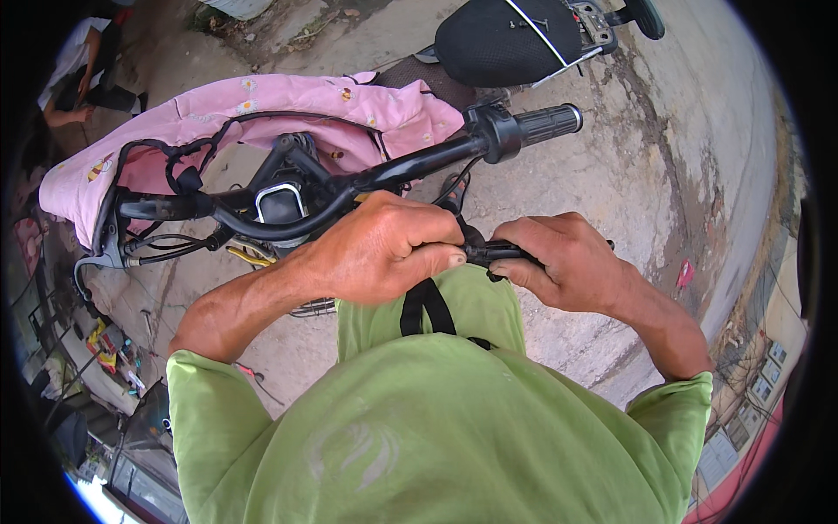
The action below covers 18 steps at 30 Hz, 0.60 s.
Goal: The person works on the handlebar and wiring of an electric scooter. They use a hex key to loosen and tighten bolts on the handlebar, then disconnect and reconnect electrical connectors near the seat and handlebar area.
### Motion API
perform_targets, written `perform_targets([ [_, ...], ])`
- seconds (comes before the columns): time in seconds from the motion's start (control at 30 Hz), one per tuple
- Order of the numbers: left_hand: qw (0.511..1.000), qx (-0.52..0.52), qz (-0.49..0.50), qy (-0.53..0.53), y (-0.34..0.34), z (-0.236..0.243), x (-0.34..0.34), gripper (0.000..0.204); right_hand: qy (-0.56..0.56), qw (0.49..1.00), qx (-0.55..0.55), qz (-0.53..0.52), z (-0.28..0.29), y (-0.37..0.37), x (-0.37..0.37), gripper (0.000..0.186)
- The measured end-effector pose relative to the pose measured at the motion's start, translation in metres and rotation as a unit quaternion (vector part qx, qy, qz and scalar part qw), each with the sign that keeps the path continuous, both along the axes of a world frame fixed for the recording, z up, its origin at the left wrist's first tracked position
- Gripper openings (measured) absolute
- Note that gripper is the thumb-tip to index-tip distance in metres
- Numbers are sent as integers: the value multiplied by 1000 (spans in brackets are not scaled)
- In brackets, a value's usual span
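In front of my green shirt, both hands hold a black brake lever (pixel 504 251) with a clamp-like end. My left hand (pixel 393 244) is closed, thumb and bent forefinger pinching the clamp end. My right hand (pixel 563 262) wraps round the long end, its tip showing past my fingers. Just beyond is a black handlebar (pixel 340 194) with a ribbed grip (pixel 550 124) at its right end. A thin black cable (pixel 461 179) hangs from near the bar toward my hands. What lies inside my left fingers is hidden.
A pink flowered cover (pixel 253 100) drapes over the handlebar's far side. A silver lever (pixel 100 262) sits at its left end. Beyond stands a black mesh-covered saddle (pixel 506 39) with small screws on top. Another person (pixel 83 79) is at the far left; tools and bottles (pixel 118 349) lie lower left.
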State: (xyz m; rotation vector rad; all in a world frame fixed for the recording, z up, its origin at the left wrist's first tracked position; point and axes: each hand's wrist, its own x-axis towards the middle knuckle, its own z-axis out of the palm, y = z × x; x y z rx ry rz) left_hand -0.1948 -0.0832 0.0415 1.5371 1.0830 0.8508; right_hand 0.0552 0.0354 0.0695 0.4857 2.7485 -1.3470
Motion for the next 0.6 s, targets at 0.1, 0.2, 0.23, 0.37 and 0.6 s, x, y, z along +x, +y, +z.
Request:
perform_targets([
  [0.1, 997, -69, -8, -17, 2, -1, 0, 12, 12, 991, 128, 32, 8, 2, -2, 31],
  [0.2, 1000, -11, 14, -22, 3, -3, 3, 12, 36, 988, 146, 32, 7, 3, -3, 33],
  [0.23, 999, 33, 27, -22, 2, -4, 4, 13, 28, 992, 121, 27, 6, 4, -4, 32],
  [0.37, 990, 126, 30, 54, -1, -4, 3, 15, -12, 1000, -13, 6, 6, 6, -6, 29],
  [0.6, 958, 232, 9, 170, -9, -14, 4, 18, -251, 915, -316, -1, 10, 25, -17, 34],
])
